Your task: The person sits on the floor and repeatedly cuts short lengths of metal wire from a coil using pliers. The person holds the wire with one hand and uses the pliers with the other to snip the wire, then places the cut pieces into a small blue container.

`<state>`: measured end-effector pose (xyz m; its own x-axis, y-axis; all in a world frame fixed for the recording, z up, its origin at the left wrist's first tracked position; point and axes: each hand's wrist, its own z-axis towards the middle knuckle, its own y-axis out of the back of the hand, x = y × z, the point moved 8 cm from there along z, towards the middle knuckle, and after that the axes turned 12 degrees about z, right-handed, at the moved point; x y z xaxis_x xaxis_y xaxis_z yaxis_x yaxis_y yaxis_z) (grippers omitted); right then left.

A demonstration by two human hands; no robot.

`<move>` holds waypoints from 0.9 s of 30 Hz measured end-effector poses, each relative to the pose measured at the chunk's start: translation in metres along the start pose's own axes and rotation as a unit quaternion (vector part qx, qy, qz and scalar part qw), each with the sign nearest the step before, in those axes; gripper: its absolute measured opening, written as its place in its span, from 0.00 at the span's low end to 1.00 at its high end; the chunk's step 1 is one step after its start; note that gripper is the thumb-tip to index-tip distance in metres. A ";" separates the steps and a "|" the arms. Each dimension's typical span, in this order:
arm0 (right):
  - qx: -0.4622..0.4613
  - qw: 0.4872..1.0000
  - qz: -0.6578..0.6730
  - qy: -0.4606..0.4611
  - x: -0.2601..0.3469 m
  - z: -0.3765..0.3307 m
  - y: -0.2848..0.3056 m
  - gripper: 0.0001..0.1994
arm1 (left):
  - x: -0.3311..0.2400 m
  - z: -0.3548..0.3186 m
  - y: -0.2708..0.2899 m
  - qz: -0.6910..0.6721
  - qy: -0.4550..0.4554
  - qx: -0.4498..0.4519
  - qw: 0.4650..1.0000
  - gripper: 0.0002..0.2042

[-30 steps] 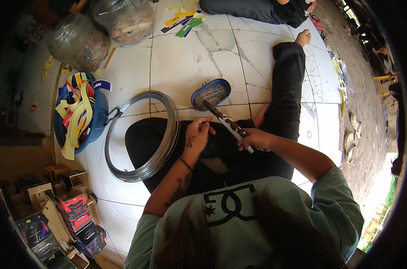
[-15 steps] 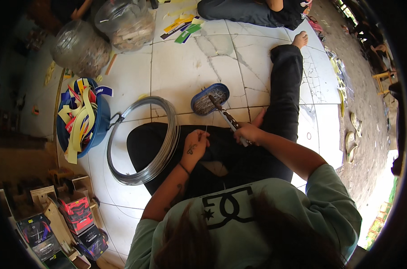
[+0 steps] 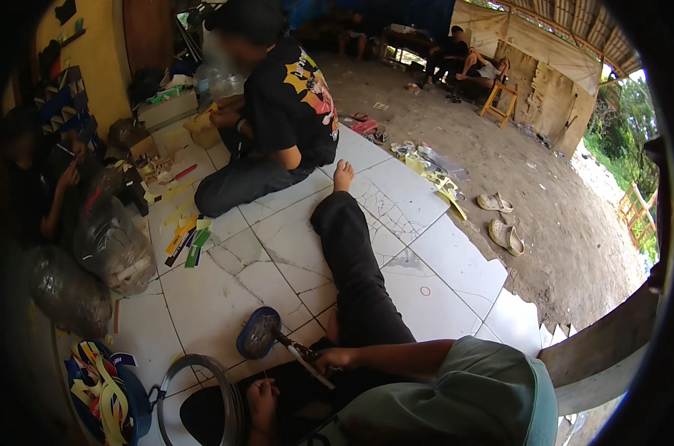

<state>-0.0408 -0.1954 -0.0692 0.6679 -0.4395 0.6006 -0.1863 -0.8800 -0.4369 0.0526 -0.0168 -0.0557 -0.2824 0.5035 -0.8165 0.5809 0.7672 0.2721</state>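
A blue basin (image 3: 133, 398) holds yellow strips; beside it lies a wire coil (image 3: 229, 394). The left hand (image 3: 263, 398) pinches thin wire, and the right hand (image 3: 335, 359) is closed around pliers (image 3: 301, 354) near a blue sandal (image 3: 259, 333) on the cracked white tile floor (image 3: 277, 253) of an open shed

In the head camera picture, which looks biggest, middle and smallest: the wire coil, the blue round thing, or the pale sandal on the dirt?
1. Wire coil, partly cut off
2. Blue round thing
3. Pale sandal

The sandal lies farther away, so its real size is unsure.
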 end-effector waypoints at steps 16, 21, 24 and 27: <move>-0.005 0.995 0.060 0.077 -0.040 -0.011 -0.016 0.16 | 0.001 -0.003 -0.003 -0.022 0.003 0.007 1.000 0.09; -0.043 0.995 0.073 0.052 -0.060 -0.001 -0.015 0.14 | 0.006 -0.003 0.000 -0.001 -0.015 -0.010 1.000 0.09; -0.030 0.995 0.088 0.046 -0.071 -0.001 -0.020 0.13 | 0.009 -0.004 -0.001 -0.016 -0.025 -0.009 1.000 0.09; -0.059 0.997 0.052 0.016 -0.075 -0.005 -0.015 0.17 | 0.010 -0.004 0.000 -0.012 -0.031 -0.017 0.999 0.09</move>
<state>-0.0917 -0.1497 -0.1046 0.6172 -0.5342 0.5777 -0.3383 -0.8431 -0.4181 0.0468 -0.0105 -0.0616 -0.2476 0.4599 -0.8527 0.5479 0.7923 0.2683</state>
